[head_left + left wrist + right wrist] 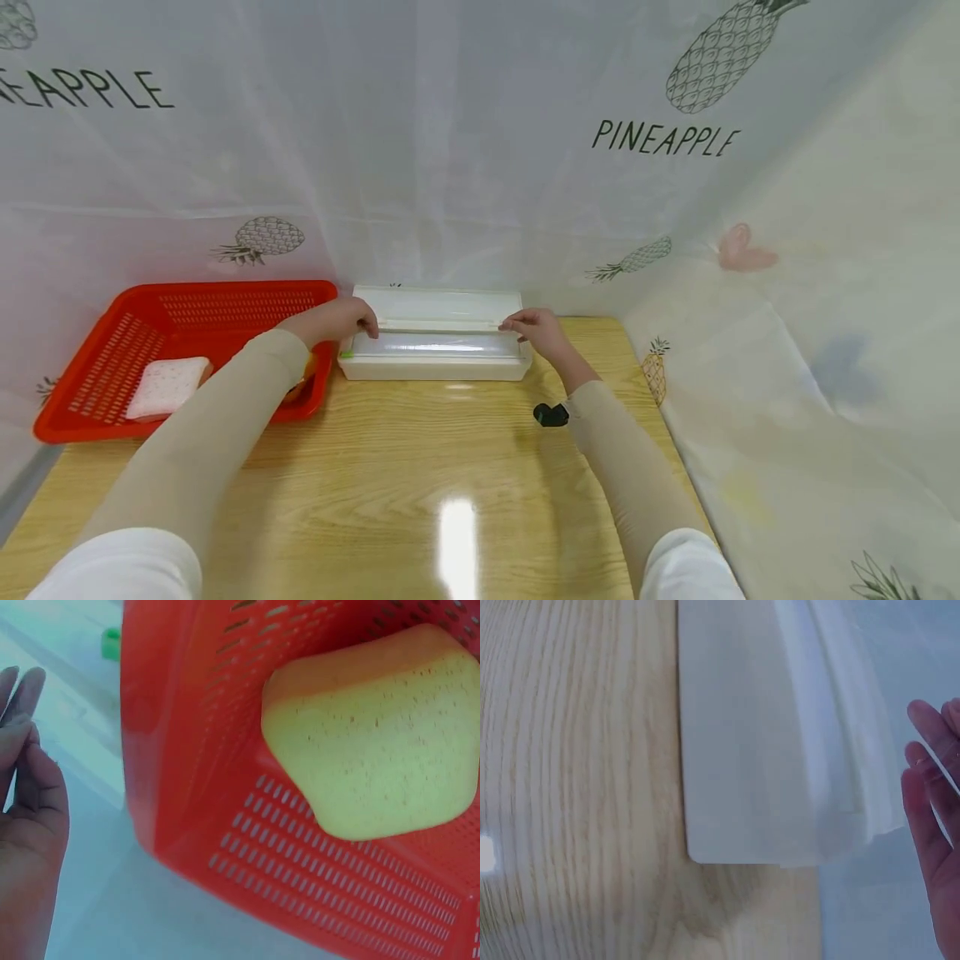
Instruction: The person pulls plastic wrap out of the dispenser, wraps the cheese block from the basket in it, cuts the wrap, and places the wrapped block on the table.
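A long white cling film box (433, 368) stands at the back of the table with its lid (438, 302) raised. Inside lies a shiny roll of cling film (442, 345). My left hand (341, 320) is over the box's left end, thumb and fingers pinched together at the film's edge. At the right end, my right hand (542, 330) pinches the edge between thumb and fingertips. In the right wrist view the right hand (939, 795) is beside the box (742, 735). The film between my hands is see-through and hardly shows.
Left of the box is a red plastic basket (217, 340); a pale bread slice (168, 387) lies in it. An orange-brown item (306, 382) is partly hidden under my left forearm. A small black object (551, 414) rests near my right sleeve. A pineapple-print sheet (450, 167) hangs behind.
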`<state>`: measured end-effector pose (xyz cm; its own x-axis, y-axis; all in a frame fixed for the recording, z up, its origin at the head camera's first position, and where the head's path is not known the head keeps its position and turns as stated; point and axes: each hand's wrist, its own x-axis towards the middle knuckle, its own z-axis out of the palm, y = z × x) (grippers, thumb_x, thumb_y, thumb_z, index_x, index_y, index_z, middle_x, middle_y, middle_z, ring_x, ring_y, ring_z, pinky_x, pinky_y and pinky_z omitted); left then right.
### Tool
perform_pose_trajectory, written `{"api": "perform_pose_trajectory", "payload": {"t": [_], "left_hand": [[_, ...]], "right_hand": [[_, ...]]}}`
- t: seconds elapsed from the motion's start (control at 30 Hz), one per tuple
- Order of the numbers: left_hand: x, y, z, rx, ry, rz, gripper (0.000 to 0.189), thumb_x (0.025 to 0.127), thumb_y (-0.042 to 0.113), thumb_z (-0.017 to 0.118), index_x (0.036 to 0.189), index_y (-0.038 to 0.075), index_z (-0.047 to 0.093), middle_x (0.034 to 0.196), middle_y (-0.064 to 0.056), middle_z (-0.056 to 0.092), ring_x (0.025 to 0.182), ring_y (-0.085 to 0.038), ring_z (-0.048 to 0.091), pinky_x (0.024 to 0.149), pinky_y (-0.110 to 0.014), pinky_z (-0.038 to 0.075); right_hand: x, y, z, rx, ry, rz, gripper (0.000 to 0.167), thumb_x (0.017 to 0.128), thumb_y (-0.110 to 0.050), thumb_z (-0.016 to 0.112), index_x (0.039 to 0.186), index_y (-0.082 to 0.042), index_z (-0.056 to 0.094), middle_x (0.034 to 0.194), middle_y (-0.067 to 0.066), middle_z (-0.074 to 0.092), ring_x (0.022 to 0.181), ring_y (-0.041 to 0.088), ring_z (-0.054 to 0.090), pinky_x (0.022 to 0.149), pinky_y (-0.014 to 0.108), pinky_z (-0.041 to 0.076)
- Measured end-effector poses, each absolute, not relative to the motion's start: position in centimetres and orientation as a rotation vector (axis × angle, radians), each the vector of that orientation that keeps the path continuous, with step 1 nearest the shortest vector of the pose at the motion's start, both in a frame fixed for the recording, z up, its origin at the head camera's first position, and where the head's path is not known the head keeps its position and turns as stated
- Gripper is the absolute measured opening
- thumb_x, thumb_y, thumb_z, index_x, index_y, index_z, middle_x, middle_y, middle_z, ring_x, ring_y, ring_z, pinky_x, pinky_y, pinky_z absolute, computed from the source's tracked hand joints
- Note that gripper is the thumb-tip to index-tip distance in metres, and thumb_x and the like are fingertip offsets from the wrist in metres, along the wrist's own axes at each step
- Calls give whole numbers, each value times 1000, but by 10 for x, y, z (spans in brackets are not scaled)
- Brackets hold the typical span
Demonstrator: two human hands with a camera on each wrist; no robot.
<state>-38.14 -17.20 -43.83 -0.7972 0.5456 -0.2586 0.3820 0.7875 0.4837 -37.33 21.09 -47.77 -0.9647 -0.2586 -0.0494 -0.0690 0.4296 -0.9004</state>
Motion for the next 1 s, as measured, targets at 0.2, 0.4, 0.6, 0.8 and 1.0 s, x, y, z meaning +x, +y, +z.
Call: {"api": "perform_pose_trajectory", "payload": {"t": [0.2,0.4,0.6,0.8,1.0], "left_hand": [[-374,-180,-416,684,2595,639,28,94,-11,51,108,0,73,108,-11,68,100,-32,60,95,-45,48],[-364,-183,-384,602,2512,797,29,97,-10,43,116,-6,65,113,-21,64,102,-37,61,87,-39,53],[-358,-184,-351,634,2581,755,25,94,-2,54,116,-2,66,111,-16,64,98,-30,61,82,-37,55],[-356,-181,-315,698,2691,735,23,91,-3,62,114,-1,67,110,-17,65,99,-30,60,83,-41,54],[-348,-176,-276,755,2781,708,22,91,-3,64,113,-2,67,108,-19,66,97,-31,62,86,-44,53]], "right_hand": [[-371,213,-447,-366,2430,-1639,25,98,-8,59,112,12,65,107,19,69,105,36,63,87,45,53],[-364,215,-411,-358,2465,-1619,26,97,-12,62,111,8,67,104,17,71,103,38,64,91,44,51],[-363,215,-374,-401,2531,-1561,26,97,-15,62,111,5,69,106,15,71,99,29,67,90,39,52],[-364,218,-340,-381,2558,-1611,23,96,-15,64,108,3,71,103,13,72,96,25,68,92,42,51],[-360,220,-304,-385,2641,-1593,30,96,-17,63,114,6,68,101,9,73,99,29,67,92,39,51]]}}
